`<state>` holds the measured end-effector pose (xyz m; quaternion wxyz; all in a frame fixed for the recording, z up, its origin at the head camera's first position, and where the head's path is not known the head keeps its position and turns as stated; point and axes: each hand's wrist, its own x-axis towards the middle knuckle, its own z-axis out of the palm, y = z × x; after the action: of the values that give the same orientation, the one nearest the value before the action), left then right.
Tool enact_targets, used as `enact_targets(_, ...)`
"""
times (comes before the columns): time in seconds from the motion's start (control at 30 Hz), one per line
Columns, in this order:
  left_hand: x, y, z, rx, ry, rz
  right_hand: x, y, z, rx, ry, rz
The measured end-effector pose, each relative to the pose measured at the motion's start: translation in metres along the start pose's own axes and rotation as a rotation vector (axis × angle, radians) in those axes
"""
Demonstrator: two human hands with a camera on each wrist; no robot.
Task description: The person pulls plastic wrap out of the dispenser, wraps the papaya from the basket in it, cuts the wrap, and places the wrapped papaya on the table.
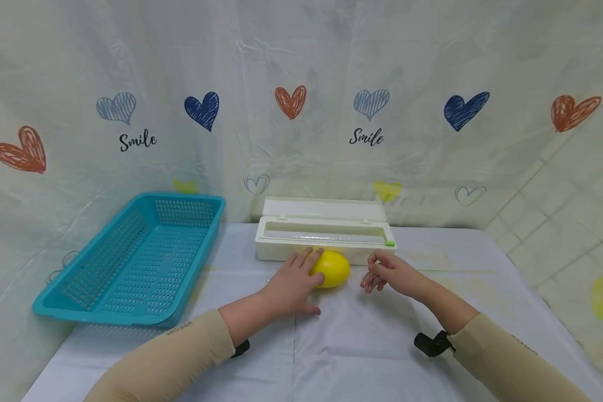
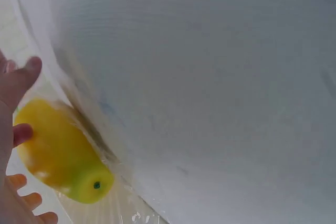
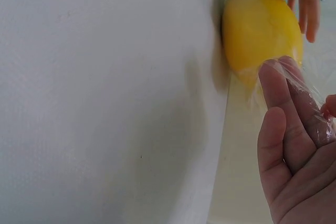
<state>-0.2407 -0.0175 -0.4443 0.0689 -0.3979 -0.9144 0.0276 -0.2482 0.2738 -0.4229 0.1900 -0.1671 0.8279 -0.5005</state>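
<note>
A yellow lemon (image 1: 333,268) lies on the white table cloth just in front of a white cling film dispenser box (image 1: 326,231) whose lid stands open. My left hand (image 1: 301,274) lies against the lemon's left side, fingers fairly straight over its top and thumb spread on the cloth. In the left wrist view the lemon (image 2: 63,156) shows a green tip, with clear film under it. My right hand (image 1: 377,276) hovers just right of the lemon, fingers curled. In the right wrist view, thin cling film (image 3: 299,87) stretches from the lemon (image 3: 260,30) over my right fingers (image 3: 286,129).
A teal plastic basket (image 1: 135,257) sits tilted at the table's left, one edge against the backdrop. A heart-printed cloth hangs behind the table. Bare white table cloth (image 1: 352,346) lies between my forearms and the front edge.
</note>
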Motion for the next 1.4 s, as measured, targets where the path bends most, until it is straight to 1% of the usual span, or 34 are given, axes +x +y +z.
enact_targets(0.17,0.000,0.002,0.003,0.110,0.009,0.033,-0.001,0.002,0.001,0.007,0.007,-0.001)
enact_targets(0.3,-0.002,0.002,0.003,0.134,0.030,0.043,-0.002,0.003,0.002,0.005,0.005,-0.010)
enact_targets(0.37,-0.002,0.000,0.004,0.114,0.048,0.039,-0.003,0.003,0.002,0.000,0.002,-0.016)
enact_targets(0.47,-0.004,-0.005,0.006,0.049,0.080,0.028,-0.004,0.004,0.001,-0.004,0.002,-0.016)
enact_targets(0.57,-0.005,-0.011,0.006,-0.036,0.116,0.013,-0.006,0.005,0.001,-0.018,0.008,-0.015)
enact_targets(0.67,-0.005,-0.016,0.006,-0.132,0.126,-0.007,-0.007,0.008,0.000,-0.062,0.020,-0.012)
enact_targets(0.73,-0.004,-0.019,0.006,-0.192,0.116,-0.025,-0.008,0.009,0.000,-0.116,0.037,-0.013)
enact_targets(0.8,-0.003,-0.022,0.003,-0.244,0.101,-0.042,-0.009,0.009,0.001,-0.213,0.079,-0.024)
enact_targets(0.9,-0.001,-0.026,-0.002,-0.287,0.078,-0.062,-0.011,0.002,0.006,-0.385,0.183,-0.050)
enact_targets(0.97,0.001,-0.027,-0.005,-0.304,0.064,-0.075,-0.013,-0.008,0.011,-0.502,0.247,-0.085)
enact_targets(1.03,0.001,-0.028,-0.008,-0.315,0.060,-0.085,-0.012,-0.018,0.018,-0.608,0.294,-0.154)
enact_targets(1.17,0.003,-0.029,-0.011,-0.333,0.064,-0.105,-0.003,-0.034,0.032,-0.817,0.351,-0.348)
enact_targets(1.23,0.004,-0.029,-0.011,-0.340,0.064,-0.113,0.003,-0.036,0.039,-0.894,0.341,-0.404)
enact_targets(1.27,0.005,-0.029,-0.010,-0.344,0.062,-0.117,0.006,-0.036,0.042,-0.923,0.322,-0.407)
enact_targets(1.4,0.007,-0.029,-0.010,-0.364,0.063,-0.119,0.017,-0.034,0.053,-0.970,0.217,-0.342)
